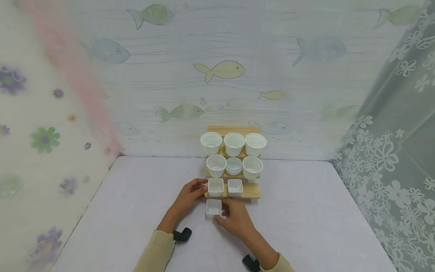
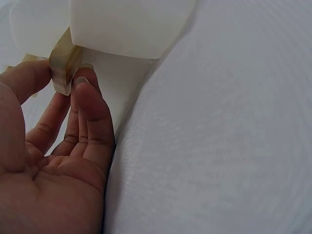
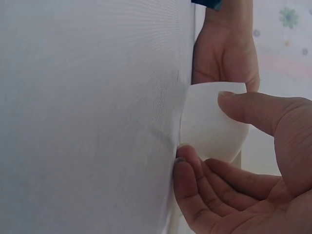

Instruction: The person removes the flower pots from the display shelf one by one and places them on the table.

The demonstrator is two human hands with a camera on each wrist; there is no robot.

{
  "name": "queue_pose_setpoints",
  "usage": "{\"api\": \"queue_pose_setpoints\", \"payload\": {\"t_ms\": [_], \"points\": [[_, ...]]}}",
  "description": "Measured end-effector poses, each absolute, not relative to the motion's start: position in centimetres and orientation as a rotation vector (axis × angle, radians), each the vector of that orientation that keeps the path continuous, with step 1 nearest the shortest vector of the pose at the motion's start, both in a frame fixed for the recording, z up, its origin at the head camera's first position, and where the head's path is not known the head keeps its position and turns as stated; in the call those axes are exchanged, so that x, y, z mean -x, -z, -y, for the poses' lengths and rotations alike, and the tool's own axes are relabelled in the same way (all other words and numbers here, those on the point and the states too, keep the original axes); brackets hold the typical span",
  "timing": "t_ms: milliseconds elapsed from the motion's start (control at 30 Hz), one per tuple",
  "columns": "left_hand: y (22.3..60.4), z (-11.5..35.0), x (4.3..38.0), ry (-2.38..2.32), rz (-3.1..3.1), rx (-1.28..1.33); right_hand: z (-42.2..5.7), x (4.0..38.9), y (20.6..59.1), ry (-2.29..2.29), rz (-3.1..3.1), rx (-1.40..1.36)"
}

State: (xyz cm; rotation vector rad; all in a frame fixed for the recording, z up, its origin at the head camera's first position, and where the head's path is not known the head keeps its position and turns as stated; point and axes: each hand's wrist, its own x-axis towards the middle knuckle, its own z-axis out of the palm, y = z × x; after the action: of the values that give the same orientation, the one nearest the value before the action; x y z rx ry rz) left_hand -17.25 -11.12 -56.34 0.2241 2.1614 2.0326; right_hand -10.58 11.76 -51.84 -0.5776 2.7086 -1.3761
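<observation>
A stepped wooden stand [image 1: 250,191] holds white cups in rows at the middle of the table. My left hand [image 1: 191,194] is at the left end of its lowest step. In the left wrist view, thumb and fingers pinch the end of that wooden slat [image 2: 66,63]. My right hand [image 1: 236,218] grips a small square white cup [image 1: 213,208] in front of the stand. Its thumb lies on one side of the cup [image 3: 209,117] and its fingers on the other. Two more square cups, a left one [image 1: 215,186] and a right one [image 1: 235,187], sit on the lowest step.
Round white cups [image 1: 234,140] stand on the top step, with more, including a smaller middle cup [image 1: 233,164], on the step below. The white tablecloth [image 1: 299,215] spreads around the stand. Behind it is a fish-patterned backdrop [image 1: 217,41]; a lace curtain [image 1: 404,181] hangs at the right.
</observation>
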Motion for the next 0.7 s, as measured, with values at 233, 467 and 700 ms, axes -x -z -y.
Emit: {"api": "queue_pose_setpoints", "payload": {"t_ms": [233, 467, 700], "points": [[56.11, 11.12, 17.16, -2.033, -2.159, -0.228, -11.68, 10.65, 51.96, 1.354, -2.729, 0.556], [56.12, 11.15, 17.19, -2.024, -2.167, -0.216, -11.58, 10.67, 52.00, 1.357, -2.741, 0.557], [56.07, 11.12, 17.13, -2.025, -2.164, -0.209, -11.73, 10.59, 51.77, 1.348, -2.726, 0.554]]}}
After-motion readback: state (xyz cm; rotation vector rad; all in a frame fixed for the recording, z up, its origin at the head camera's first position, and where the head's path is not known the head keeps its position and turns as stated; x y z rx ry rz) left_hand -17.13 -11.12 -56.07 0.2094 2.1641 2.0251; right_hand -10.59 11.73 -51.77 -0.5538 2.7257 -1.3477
